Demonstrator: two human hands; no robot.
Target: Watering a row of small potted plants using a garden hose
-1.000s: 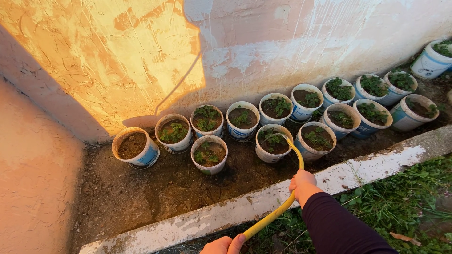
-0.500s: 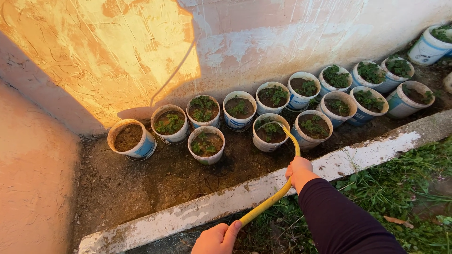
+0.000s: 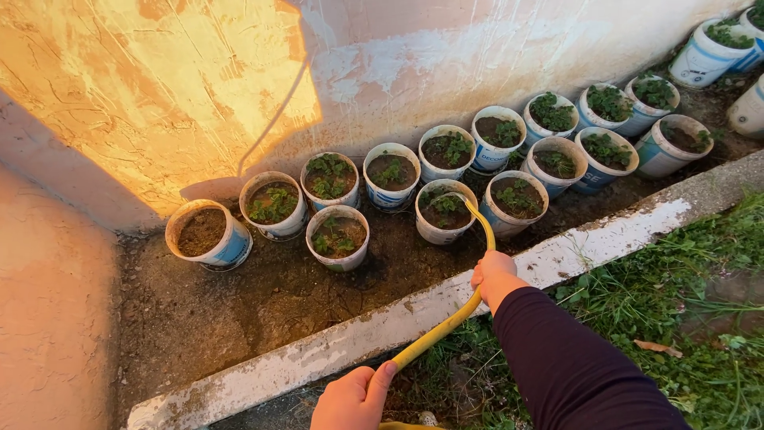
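Observation:
My right hand (image 3: 495, 275) grips a yellow hose (image 3: 446, 325) near its end, over the white concrete curb (image 3: 334, 350). The hose tip curves forward over a white bucket pot (image 3: 442, 213) with small green plants in dark soil. At the bottom edge, my left hand (image 3: 348, 396) holds the same hose farther back. A dark purple sleeve covers my right arm. A row of similar white bucket pots with seedlings (image 3: 389, 175) stands against the plastered wall.
Leftmost is a bucket (image 3: 205, 233) that holds only soil. More buckets (image 3: 606, 151) run to the far right along the wall (image 3: 414, 64). Dark wet soil (image 3: 239, 310) lies between curb and pots. Grass (image 3: 684, 310) grows on my side of the curb.
The view has shifted, so pots sit higher and further left in frame. My left hand shows more fully at the bottom. The hose tip stays over the same front bucket.

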